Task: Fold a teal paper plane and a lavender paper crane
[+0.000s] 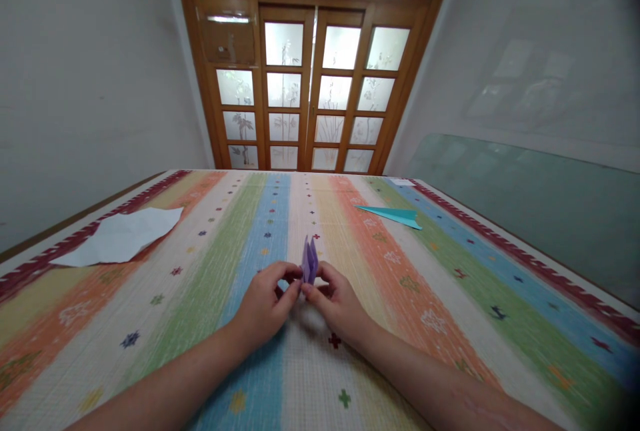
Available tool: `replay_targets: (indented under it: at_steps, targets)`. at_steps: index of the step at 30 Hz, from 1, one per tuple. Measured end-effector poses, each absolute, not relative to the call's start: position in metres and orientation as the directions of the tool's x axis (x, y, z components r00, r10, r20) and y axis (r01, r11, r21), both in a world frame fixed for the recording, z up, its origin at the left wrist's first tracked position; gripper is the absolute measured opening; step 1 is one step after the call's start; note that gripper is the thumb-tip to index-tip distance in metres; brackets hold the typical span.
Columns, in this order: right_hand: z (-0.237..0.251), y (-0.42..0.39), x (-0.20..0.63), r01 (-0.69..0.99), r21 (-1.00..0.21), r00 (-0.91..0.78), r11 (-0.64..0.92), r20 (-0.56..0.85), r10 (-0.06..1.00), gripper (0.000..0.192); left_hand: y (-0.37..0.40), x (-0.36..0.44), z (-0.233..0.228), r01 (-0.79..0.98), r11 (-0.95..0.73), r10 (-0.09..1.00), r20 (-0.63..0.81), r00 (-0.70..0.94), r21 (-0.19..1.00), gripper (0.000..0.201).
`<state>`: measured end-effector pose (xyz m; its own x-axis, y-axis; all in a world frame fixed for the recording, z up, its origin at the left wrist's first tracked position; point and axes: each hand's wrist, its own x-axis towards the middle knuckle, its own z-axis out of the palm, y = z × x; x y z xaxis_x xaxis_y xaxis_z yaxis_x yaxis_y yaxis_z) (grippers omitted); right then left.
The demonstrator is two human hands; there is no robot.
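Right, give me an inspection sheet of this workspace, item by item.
Surface: striped tablecloth in many colours, lying flat over the table.
Job's things: folded purple paper, standing upright between both hands.
Clutter: white paper sheet at far left; teal paper plane at far right.
Grippers: left hand and right hand both pinch the purple paper's base with their fingers.
Cables: nothing seen.
Surroundings: wooden door with frosted panes, white walls, glass panel at right.

The fingers (293, 287) hide the lower part of the folded purple paper (309, 261); both forearms are cut off below.
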<state>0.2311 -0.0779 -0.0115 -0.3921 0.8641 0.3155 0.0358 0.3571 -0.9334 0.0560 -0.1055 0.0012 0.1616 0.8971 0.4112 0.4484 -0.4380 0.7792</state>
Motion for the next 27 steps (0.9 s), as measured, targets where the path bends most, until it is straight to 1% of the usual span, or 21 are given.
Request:
replay_targets:
  at_steps: [3, 5, 8, 12, 14, 16, 18, 22, 24, 27]
  targets:
    - [-0.012, -0.079, 0.231, 0.020, -0.935, -0.412, 0.354, 0.315, 0.855, 0.024, -0.104, 0.054, -0.002, 0.336, -0.407, 0.912, 0.360, 0.196, 0.849, 0.025]
    - [-0.012, -0.079, 0.232, 0.014, -0.941, -0.421, 0.338, 0.301, 0.855, 0.023, -0.101, 0.052, -0.003, 0.237, -0.351, 0.927, 0.301, 0.223, 0.906, 0.031]
    - [-0.012, -0.080, 0.233, 0.060, -0.934, -0.403, 0.351, 0.300, 0.865, 0.021, -0.096, 0.051, -0.005, 0.127, -0.268, 0.945, 0.235, 0.228, 0.955, 0.038]
    - [-0.011, -0.078, 0.233, 0.138, -0.903, -0.382, 0.408, 0.331, 0.863, 0.012, -0.090, 0.051, -0.007, 0.080, -0.246, 0.954, 0.227, 0.198, 0.966, 0.033]
    - [-0.012, -0.076, 0.233, 0.138, -0.912, -0.362, 0.386, 0.316, 0.877, 0.009, -0.090, 0.052, -0.008, 0.060, -0.227, 0.957, 0.212, 0.197, 0.972, 0.030]
    - [-0.013, -0.074, 0.233, 0.095, -0.941, -0.341, 0.324, 0.274, 0.899, 0.008, -0.089, 0.053, -0.010, 0.029, -0.181, 0.964, 0.172, 0.205, 0.983, 0.031]
    - [-0.015, -0.072, 0.232, 0.014, -0.969, -0.340, 0.248, 0.229, 0.912, 0.011, -0.089, 0.053, -0.012, 0.011, -0.134, 0.972, 0.129, 0.199, 0.991, 0.033]
    - [-0.018, -0.069, 0.230, -0.193, -0.975, -0.352, 0.113, 0.177, 0.919, 0.029, -0.086, 0.053, -0.016, -0.018, -0.095, 0.986, 0.096, 0.134, 0.995, 0.037]
    - [-0.020, -0.069, 0.229, -0.253, -0.965, -0.358, 0.065, 0.156, 0.920, 0.036, -0.084, 0.052, -0.018, -0.049, -0.089, 0.990, 0.093, 0.105, 0.995, 0.043]
    - [-0.019, -0.068, 0.228, -0.271, -0.962, -0.380, 0.020, 0.126, 0.916, 0.043, -0.083, 0.051, -0.020, -0.087, -0.098, 0.990, 0.106, 0.095, 0.991, 0.058]
